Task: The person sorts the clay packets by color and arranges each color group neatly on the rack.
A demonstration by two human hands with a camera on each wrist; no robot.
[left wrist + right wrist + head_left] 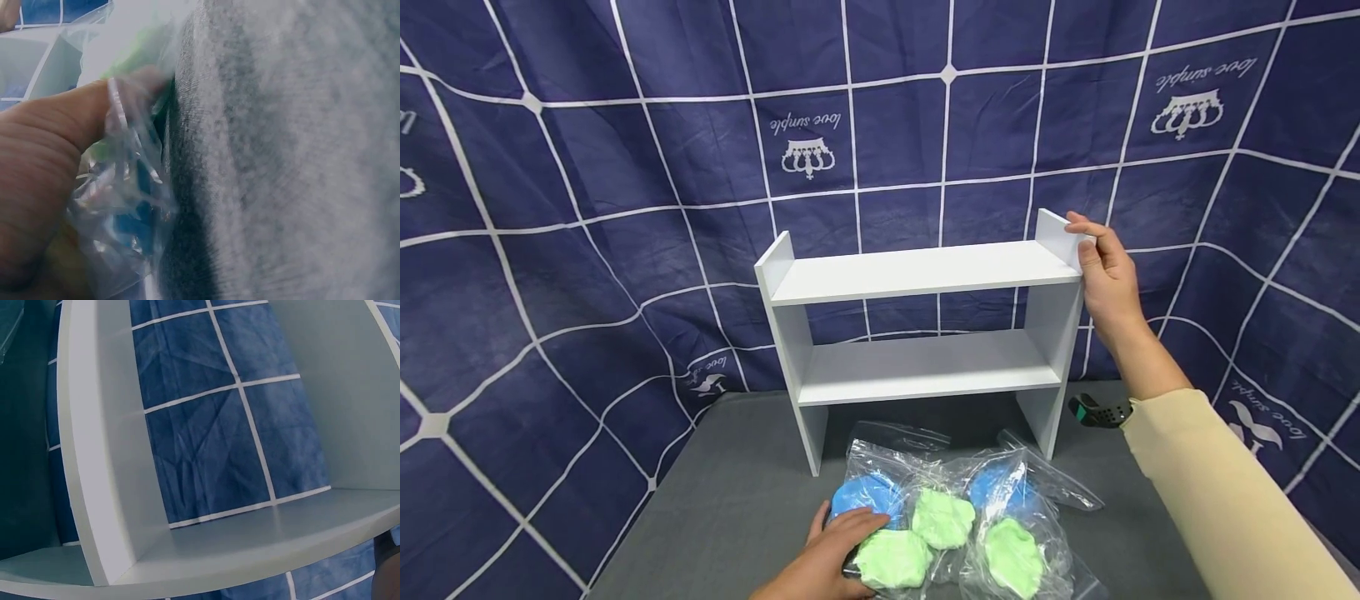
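A white two-tier shelf stands on the dark grey surface. My right hand grips the top of its right side panel, fingers over the upper edge and thumb by the front edge. In front of the shelf lie several clear zip bags with light green lumps and blue round things; the material cannot be told. My left hand holds the nearest left bag, its fingers over a light green lump. Clear plastic wraps against the thumb in the left wrist view.
A dark blue curtain with white grid lines hangs behind and at both sides. Grey cloth covers the surface. A dark band with a green patch sits at my right wrist, beside the shelf's right leg.
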